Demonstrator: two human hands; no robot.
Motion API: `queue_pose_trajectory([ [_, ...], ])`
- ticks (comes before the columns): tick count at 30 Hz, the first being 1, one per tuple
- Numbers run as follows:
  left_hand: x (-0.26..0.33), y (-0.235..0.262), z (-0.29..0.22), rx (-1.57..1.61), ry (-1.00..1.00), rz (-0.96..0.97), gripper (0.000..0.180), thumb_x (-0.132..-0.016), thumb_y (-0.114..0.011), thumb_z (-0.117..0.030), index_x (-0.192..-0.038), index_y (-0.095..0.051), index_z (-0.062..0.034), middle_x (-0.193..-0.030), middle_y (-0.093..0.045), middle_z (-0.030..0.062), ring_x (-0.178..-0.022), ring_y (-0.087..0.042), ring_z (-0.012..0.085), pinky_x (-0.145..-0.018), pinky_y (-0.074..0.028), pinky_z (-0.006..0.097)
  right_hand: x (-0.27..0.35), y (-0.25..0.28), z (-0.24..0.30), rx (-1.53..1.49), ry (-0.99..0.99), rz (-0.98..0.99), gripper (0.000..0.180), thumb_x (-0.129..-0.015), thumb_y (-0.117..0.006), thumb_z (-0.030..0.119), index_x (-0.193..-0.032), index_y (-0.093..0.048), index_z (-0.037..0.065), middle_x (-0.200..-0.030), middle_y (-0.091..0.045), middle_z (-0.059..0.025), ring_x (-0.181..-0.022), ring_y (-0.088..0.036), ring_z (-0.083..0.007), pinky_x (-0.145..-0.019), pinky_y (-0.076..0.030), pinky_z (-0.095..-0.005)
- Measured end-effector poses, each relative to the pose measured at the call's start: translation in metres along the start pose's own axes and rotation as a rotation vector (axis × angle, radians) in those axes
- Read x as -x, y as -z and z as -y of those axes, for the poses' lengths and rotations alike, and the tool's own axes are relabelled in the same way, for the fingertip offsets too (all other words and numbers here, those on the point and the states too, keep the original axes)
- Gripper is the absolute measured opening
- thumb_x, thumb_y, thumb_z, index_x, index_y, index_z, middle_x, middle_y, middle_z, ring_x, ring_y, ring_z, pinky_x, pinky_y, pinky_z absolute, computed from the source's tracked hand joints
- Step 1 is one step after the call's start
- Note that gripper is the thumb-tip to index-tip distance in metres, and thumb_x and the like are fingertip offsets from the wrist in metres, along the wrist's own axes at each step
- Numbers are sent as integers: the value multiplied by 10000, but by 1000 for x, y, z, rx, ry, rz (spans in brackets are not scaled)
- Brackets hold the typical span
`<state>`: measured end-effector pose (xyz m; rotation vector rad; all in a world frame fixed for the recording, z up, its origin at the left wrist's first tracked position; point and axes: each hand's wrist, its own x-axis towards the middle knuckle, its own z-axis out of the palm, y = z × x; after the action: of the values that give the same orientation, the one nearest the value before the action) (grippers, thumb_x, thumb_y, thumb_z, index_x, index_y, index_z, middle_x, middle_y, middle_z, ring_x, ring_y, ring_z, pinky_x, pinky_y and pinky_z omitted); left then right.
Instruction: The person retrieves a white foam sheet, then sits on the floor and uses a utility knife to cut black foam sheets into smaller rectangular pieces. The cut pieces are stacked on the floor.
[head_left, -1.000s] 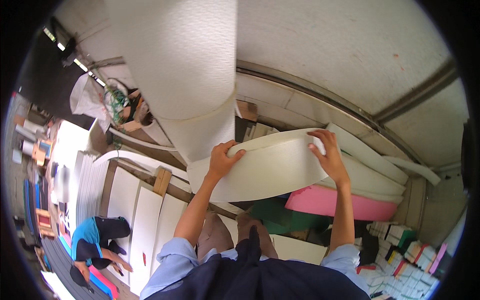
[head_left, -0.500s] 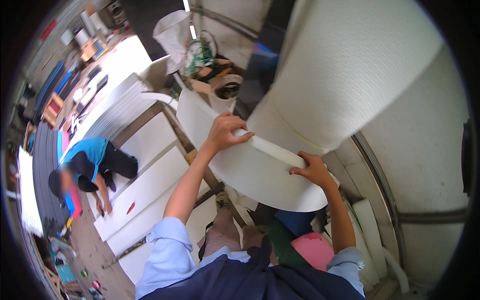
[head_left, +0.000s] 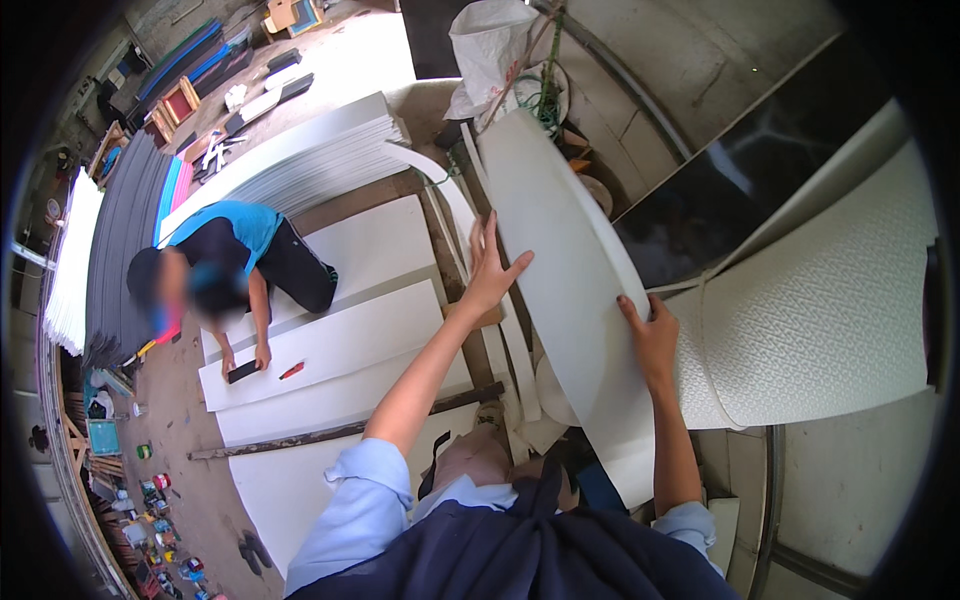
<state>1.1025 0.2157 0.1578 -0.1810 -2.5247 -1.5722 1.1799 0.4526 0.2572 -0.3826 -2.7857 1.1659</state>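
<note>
The left hand [head_left: 493, 272] is open, the fingers spread and the thumb standing well away from them; it lies against the left edge of a large white sheet [head_left: 575, 270], with the thumb reaching over the face of the sheet, and its fingers are not closed around it. The right hand [head_left: 652, 335] is partly closed at the right edge of the same sheet: the thumb lies on the face, and the other fingers seem to go behind the edge, so it grips there, though how firmly I cannot tell. The sheet is between the two hands, in front of the person, slanting from the far left toward the near right, with its surface slightly curved. Just beside it, on the right, is a thick textured white roll [head_left: 800, 330]; whether the sheet is joined to it, I cannot tell. Farther behind stand a dark glossy panel [head_left: 720, 200] and a white sack [head_left: 490, 45]. On the left, a co-worker in a blue and black shirt [head_left: 245, 225] bends over white panels [head_left: 345, 325], both hands at a small black block [head_left: 243, 372], near a red tool [head_left: 292, 370]. Farther beyond this person is a stack of white sheets [head_left: 340, 155].
</note>
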Motion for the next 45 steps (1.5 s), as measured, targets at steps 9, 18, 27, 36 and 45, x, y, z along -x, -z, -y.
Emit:
queue_pose_trajectory([
  [9,-63,15,15,627,222,248,988,-745,-706,-329,-1400,-39,-6,-1388,-247,212,-1233,-348,269,-986,-348,355,-68,-54,47,-31,-39,-3,513,-788,-637,388,-923,-582,-105,-754,-623,-216,-695,-617,-279,-671,-459,-336],
  [18,-134,15,32,771,529,355,773,-775,-675,-346,-1329,-240,-28,-1231,-463,123,-1069,-513,194,-820,-473,331,-172,-105,71,-42,-103,83,486,-810,-608,371,-986,-594,-82,-888,-635,-222,-834,-624,-307,-747,-457,-348],
  [27,-194,34,38,660,612,308,692,-803,-653,-299,-1308,-262,-33,-1174,-501,118,-1028,-527,182,-783,-476,319,-238,-121,102,-66,-143,142,527,-803,-601,407,-988,-592,-85,-910,-625,-240,-866,-615,-326,-772,-450,-365],
  [36,-255,71,48,772,557,304,688,-791,-671,-261,-1288,-243,-50,-1208,-456,106,-1073,-494,184,-799,-476,346,-290,-139,144,-161,-53,191,504,-813,-601,380,-988,-579,-92,-893,-625,-231,-830,-616,-304,-750,-451,-355],
  [45,-355,118,113,758,487,321,681,-824,-631,-179,-1327,-195,-35,-1290,-398,127,-1166,-434,215,-912,-421,397,-379,-206,202,-134,98,238,468,-817,-610,349,-984,-576,-87,-877,-627,-227,-802,-623,-294,-718,-460,-350],
])
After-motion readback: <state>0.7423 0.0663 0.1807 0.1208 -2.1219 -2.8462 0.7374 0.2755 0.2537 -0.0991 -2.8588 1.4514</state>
